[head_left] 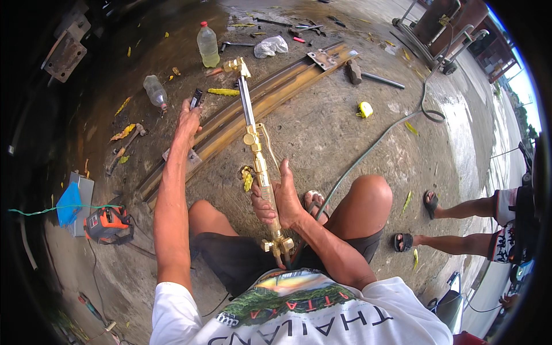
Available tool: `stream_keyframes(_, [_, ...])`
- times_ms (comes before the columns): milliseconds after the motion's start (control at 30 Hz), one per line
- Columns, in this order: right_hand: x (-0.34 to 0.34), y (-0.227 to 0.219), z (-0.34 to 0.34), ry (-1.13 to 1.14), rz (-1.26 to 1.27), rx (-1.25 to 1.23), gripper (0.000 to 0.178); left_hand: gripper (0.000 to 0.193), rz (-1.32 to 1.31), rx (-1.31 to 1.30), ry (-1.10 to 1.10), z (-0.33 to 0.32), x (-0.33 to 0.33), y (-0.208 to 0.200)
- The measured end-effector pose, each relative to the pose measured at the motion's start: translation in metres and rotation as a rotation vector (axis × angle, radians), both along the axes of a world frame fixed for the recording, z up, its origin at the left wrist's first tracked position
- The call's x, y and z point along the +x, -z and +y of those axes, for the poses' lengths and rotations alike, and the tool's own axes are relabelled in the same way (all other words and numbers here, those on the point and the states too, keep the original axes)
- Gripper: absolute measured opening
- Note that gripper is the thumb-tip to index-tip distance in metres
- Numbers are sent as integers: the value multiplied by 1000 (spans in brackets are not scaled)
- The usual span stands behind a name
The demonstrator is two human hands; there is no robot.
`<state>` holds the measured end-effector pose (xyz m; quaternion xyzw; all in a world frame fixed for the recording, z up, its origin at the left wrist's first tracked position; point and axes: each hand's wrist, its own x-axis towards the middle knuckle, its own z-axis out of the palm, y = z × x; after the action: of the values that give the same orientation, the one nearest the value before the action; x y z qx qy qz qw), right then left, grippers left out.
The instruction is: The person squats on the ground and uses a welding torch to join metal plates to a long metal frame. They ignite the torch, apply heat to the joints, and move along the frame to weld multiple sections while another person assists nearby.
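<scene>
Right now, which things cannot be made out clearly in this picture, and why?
In the head view:
Black object: lower end hidden by the left hand.
Brass torch: handle partly covered by the right hand.
Hose: partly hidden behind the right forearm.
Other person: upper body lost in the dark right rim.

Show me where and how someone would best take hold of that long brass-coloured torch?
Probably grip the torch by its straight handle, coming from the right, as the right hand does. That stretch lies between the lever and the valve knob, so fingers can wrap around it. The angled head looks awkward to hold.
</scene>
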<state>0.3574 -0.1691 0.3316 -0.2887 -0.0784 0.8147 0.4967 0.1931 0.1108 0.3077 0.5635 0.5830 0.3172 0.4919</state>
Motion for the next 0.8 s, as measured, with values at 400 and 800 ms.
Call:
stream_keyframes(400, [-5, -5, 1, -42, 30, -23, 90, 73, 41, 86, -102, 23, 10, -10])
stream_keyframes(800, [-2, 2, 3, -16, 64, -42, 92, 64, 34, 150, -121, 5, 21, -30])
